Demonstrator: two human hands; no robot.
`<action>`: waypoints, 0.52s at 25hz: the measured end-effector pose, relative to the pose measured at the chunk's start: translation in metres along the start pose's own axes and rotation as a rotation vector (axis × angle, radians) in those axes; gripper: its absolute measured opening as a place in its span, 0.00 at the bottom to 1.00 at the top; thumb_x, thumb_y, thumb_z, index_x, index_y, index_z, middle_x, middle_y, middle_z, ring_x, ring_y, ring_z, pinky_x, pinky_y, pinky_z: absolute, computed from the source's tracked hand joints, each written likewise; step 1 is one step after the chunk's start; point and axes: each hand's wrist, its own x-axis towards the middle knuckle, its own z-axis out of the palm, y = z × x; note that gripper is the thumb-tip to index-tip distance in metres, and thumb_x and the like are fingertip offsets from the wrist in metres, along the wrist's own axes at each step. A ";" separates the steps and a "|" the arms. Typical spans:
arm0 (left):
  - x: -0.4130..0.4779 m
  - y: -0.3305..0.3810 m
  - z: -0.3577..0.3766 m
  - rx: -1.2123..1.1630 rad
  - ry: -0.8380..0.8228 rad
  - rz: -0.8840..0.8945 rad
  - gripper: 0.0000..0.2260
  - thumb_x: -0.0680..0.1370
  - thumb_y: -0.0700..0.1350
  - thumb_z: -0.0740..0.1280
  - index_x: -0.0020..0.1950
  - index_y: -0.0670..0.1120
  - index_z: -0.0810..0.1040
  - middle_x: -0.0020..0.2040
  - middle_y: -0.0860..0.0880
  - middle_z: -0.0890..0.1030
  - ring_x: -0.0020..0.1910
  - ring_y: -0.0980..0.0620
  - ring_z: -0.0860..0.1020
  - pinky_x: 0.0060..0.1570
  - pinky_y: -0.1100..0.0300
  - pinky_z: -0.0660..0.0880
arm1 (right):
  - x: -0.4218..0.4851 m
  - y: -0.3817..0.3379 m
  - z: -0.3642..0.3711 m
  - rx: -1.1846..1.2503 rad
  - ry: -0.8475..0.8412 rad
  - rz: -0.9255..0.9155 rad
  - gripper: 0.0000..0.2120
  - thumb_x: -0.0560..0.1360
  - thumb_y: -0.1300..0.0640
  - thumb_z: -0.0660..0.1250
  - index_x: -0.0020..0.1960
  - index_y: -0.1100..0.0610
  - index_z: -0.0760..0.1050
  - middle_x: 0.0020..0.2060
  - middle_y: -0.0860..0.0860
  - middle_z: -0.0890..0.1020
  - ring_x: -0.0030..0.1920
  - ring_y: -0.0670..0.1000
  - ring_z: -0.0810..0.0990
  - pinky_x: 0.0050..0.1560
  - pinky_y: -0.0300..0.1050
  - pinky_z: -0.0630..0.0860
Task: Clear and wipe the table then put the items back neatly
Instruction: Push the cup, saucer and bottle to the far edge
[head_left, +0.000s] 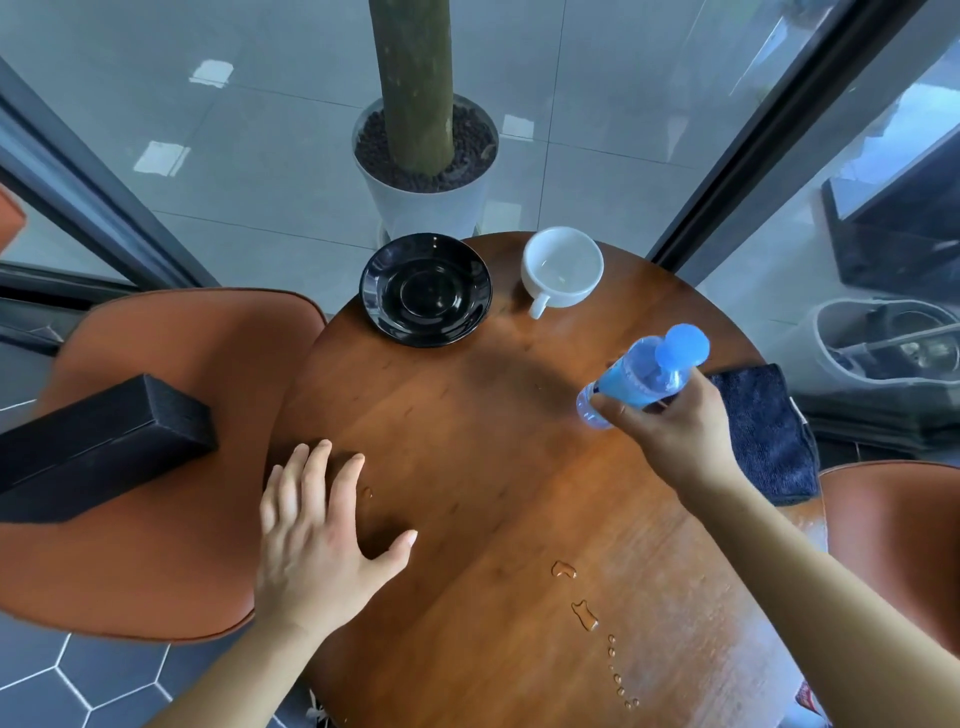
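Note:
A round wooden table (467, 441) fills the middle of the view. At its far edge sit a black saucer (426, 289) and, to the right, an empty white cup (561, 267). My right hand (670, 421) grips a clear water bottle (636, 382) with a blue label and blue cap, held above the table's right side. A folded dark blue cloth (769, 431) lies on the right edge, partly behind that hand. My left hand (317, 530) rests flat on the table's left edge, fingers spread. Water drops (584, 613) dot the near right part of the top.
An orange chair (156, 519) stands at the left with a long black box (98, 441) on its seat. Another orange chair (893, 545) is at the right. Beyond the table stands a white plant pot (426, 202) with a trunk, between glass walls.

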 end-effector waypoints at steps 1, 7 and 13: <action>0.000 0.000 0.000 0.000 0.000 0.001 0.40 0.69 0.70 0.64 0.70 0.41 0.74 0.73 0.36 0.69 0.75 0.32 0.65 0.73 0.33 0.61 | 0.011 -0.001 -0.002 -0.007 0.028 0.001 0.15 0.68 0.60 0.80 0.52 0.57 0.79 0.37 0.39 0.84 0.37 0.37 0.81 0.39 0.27 0.73; -0.002 -0.002 0.002 0.012 0.005 0.011 0.41 0.69 0.70 0.63 0.70 0.40 0.74 0.73 0.35 0.69 0.75 0.32 0.65 0.74 0.33 0.60 | 0.078 -0.006 -0.006 -0.020 0.183 0.023 0.18 0.68 0.54 0.79 0.53 0.55 0.77 0.39 0.44 0.81 0.39 0.42 0.80 0.43 0.41 0.77; 0.000 -0.001 0.003 0.011 0.023 0.019 0.41 0.68 0.69 0.64 0.69 0.39 0.75 0.73 0.35 0.70 0.75 0.32 0.66 0.73 0.33 0.61 | 0.120 -0.013 -0.003 -0.014 0.220 0.023 0.19 0.68 0.56 0.79 0.54 0.51 0.73 0.42 0.43 0.80 0.42 0.44 0.80 0.43 0.38 0.75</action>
